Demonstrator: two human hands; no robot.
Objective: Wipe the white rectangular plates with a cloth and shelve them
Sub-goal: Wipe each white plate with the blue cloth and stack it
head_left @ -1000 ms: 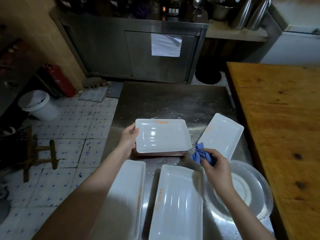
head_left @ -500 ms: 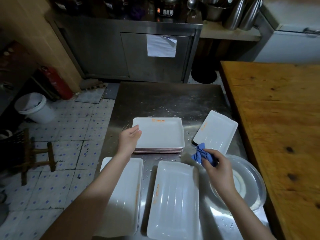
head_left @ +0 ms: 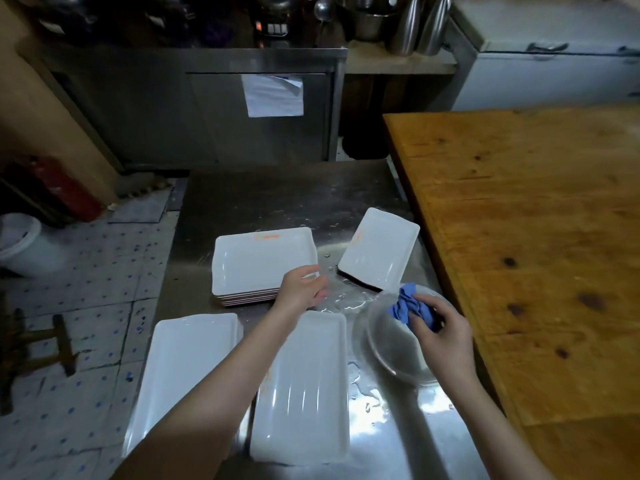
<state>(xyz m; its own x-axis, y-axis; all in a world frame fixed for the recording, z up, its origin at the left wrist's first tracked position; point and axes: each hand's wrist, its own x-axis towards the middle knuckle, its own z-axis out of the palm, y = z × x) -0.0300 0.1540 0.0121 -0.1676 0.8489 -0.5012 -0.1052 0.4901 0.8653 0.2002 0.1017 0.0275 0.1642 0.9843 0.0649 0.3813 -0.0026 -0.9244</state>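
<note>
Seemingly between plates: the left hand (head_left: 303, 289) hovers loose and empty at the near right corner of the plate stack (head_left: 263, 261), the right hand (head_left: 440, 332) pinches the cloth (head_left: 407, 306) right of that stack, so gripping the next one likely follows.

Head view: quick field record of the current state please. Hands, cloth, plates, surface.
left hand: at near right corner of the plate stack; grip unclear
right hand: grips blue cloth above clear bowl
plate stack: centre of steel table
single plate: angled, right of stack
long plates: two, side by side, near edge
steel table: wet with droplets
</note>
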